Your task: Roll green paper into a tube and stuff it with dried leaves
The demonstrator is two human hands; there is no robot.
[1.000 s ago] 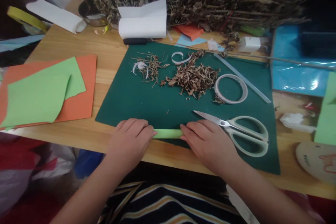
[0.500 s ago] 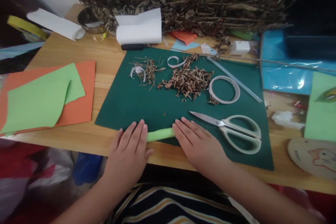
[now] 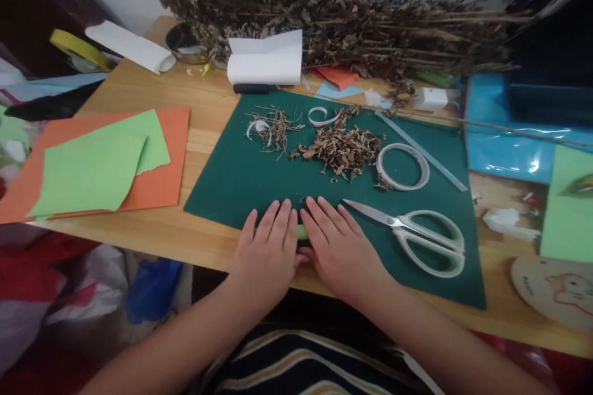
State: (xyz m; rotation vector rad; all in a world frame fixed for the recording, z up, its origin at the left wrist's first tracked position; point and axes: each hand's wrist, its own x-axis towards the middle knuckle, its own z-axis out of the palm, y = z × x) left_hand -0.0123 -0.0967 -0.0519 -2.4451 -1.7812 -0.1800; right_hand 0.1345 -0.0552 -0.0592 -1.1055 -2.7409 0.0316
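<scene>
My left hand and my right hand lie side by side, palms down, fingers stretched out, at the near edge of the green cutting mat. Under the fingers of both is a rolled tube of green paper; only a short piece shows between them, the rest is covered. Scissors with pale handles rest just right of my right hand, their tip close to its fingers. Beyond the hands, a heap of crushed dry leaves and some thin stems sit on the mat. A tape roll lies beside the leaves.
Green paper lies over orange sheets at the left. Bundled dried plants fill the back, behind a white paper roll. A translucent strip crosses the mat's right side. A painted stone-like oval sits at the right.
My hands have come closer together along the green tube, hiding more of it. The view has shifted a little, so the table's things appear slightly further right.
</scene>
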